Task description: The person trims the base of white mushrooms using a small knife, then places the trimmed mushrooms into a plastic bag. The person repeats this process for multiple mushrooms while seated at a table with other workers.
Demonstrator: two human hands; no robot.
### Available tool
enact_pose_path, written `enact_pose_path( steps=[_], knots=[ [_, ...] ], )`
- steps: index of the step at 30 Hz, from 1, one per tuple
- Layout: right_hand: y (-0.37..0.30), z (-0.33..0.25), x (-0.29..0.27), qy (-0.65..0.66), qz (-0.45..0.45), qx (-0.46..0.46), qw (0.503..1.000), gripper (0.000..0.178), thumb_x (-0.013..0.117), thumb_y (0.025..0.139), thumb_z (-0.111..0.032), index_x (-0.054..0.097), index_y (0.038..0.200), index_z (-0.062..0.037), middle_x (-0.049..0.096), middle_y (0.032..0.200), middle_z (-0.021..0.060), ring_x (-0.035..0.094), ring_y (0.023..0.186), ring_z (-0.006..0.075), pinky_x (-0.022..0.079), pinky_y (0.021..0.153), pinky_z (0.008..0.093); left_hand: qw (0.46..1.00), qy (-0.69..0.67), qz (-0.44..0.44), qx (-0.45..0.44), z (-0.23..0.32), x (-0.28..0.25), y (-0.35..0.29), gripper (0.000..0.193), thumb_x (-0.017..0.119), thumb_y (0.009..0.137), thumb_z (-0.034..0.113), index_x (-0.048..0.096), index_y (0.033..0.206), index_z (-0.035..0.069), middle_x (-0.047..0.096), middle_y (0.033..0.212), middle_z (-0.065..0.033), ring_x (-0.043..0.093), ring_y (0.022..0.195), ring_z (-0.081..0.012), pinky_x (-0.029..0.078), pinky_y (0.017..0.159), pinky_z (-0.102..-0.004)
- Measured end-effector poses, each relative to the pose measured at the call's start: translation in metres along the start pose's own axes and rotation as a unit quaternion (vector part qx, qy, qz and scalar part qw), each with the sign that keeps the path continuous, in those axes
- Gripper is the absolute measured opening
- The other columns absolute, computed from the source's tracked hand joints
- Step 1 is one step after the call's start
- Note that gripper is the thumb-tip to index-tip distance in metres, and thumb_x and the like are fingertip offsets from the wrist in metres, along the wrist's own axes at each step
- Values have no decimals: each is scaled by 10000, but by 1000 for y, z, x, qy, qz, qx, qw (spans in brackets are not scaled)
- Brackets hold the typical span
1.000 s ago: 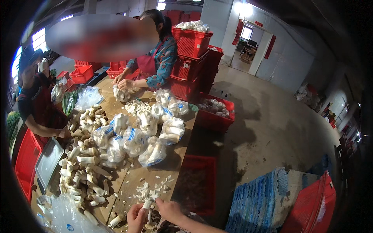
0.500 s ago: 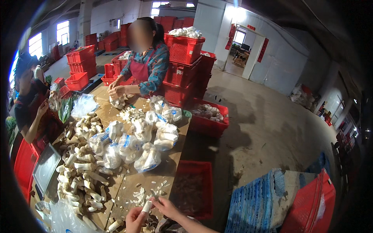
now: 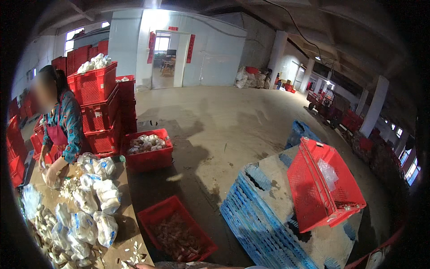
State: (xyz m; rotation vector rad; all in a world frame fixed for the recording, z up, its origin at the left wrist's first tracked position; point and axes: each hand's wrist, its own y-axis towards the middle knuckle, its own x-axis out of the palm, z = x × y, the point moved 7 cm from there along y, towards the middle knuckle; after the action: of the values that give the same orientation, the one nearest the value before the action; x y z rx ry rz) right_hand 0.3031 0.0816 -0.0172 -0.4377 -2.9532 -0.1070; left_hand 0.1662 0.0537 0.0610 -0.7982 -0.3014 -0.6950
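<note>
Only a sliver of my right hand [image 3: 145, 266] shows at the bottom edge, beside white mushroom trimmings [image 3: 133, 256] on the table; its fingers and anything in them are cut off. My left hand is out of the picture. Farther up the brown tabletop [image 3: 124, 224] lie clear plastic bags of mushrooms [image 3: 106, 227], bunched together. Loose pale king oyster mushrooms [image 3: 41, 224] are heaped along the left side. Right of the table, a red crate [image 3: 177, 231] on the floor holds brownish scraps.
A co-worker [image 3: 67, 121] in a patterned top handles something pale at the table's far side. Stacked red crates [image 3: 101, 116] and a crate of bagged mushrooms [image 3: 148, 150] stand behind. On the right, an upright-tilted red crate [image 3: 324, 184] rests on a blue-edged stack of sheets [image 3: 264, 224].
The view has swung right, pushing the table and co-worker leftward. My hands, earlier holding a white mushroom and a small knife, have mostly left the picture.
</note>
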Motion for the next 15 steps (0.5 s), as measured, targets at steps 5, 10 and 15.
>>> enact_pose_path(
  steps=[5,10,15],
  knots=[
    [-7,-14,7,-54,15,-51,997,392,744,756,-197,592,1079,-36,631,885,64,591,822,147,503,744,313,995,-3,5,-96,-5,5,-6,385,529,928,364,521,1222,115,615,1044,-33,596,876,-148,505,714,-301],
    [-14,-70,3,-116,-8,46,992,435,827,653,-271,578,930,-48,632,800,62,588,702,142,505,643,320,993,23,56,-98,-4,8,-7,297,558,921,306,566,1147,113,618,998,-26,582,835,-128,497,700,-285],
    [-26,-76,-3,-162,52,17,985,262,702,788,-207,589,974,-61,637,749,41,587,643,146,489,574,298,995,61,53,-50,-6,16,1,267,565,925,306,572,1110,114,612,968,-14,570,811,-114,482,673,-257]
  ],
)
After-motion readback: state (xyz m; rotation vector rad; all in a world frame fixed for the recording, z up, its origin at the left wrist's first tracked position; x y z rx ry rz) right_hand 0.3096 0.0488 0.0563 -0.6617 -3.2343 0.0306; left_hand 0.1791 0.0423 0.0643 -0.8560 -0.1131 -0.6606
